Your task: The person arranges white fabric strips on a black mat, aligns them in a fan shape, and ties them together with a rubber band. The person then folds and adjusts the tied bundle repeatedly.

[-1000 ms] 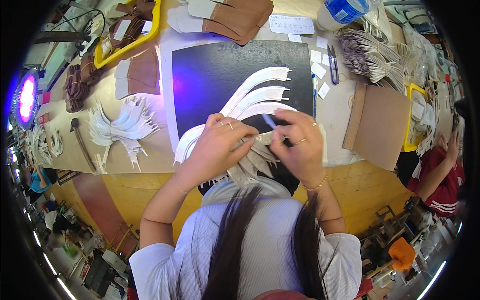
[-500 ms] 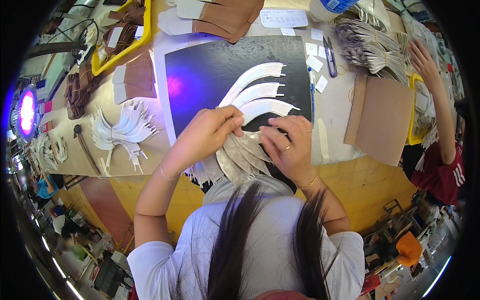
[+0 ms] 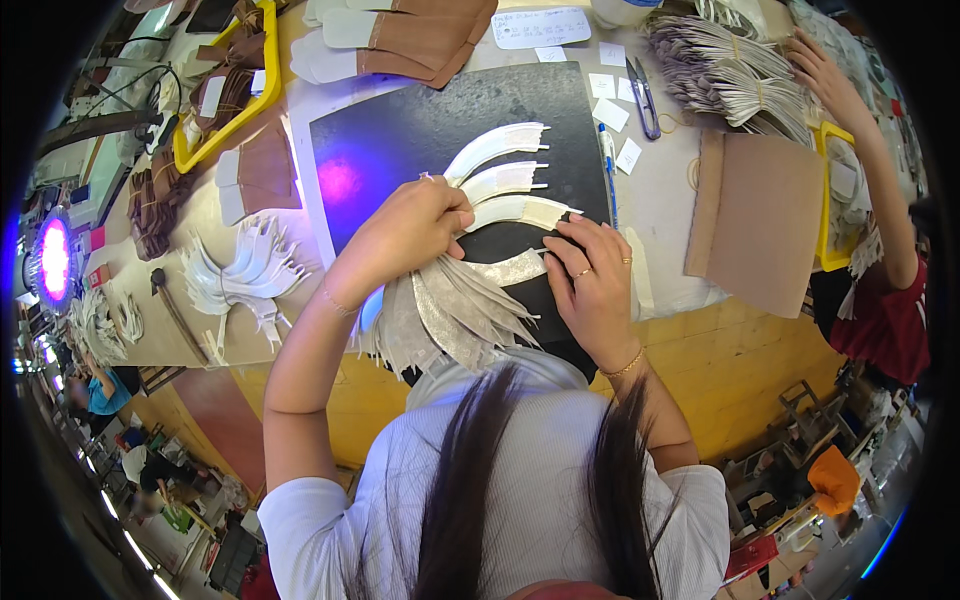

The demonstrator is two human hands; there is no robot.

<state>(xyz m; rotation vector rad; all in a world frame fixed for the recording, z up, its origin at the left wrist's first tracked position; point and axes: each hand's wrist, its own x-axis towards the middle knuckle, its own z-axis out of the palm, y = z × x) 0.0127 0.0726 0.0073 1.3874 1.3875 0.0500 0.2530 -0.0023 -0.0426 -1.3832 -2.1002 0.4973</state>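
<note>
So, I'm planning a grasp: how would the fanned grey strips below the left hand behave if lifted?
The grey strips would probably flop, since they look thin and narrow. Fanned in overlapping layers, they may splay or slide apart.

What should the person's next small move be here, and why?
Probably drawing the shimmery pale-grey curved strip clear of the fanned bunch of grey strips with the right hand: its fingertips are at that strip's outer end, the strip juts away from the bunch, and the left hand is at the bunch's upper end, perhaps steadying it.
</note>
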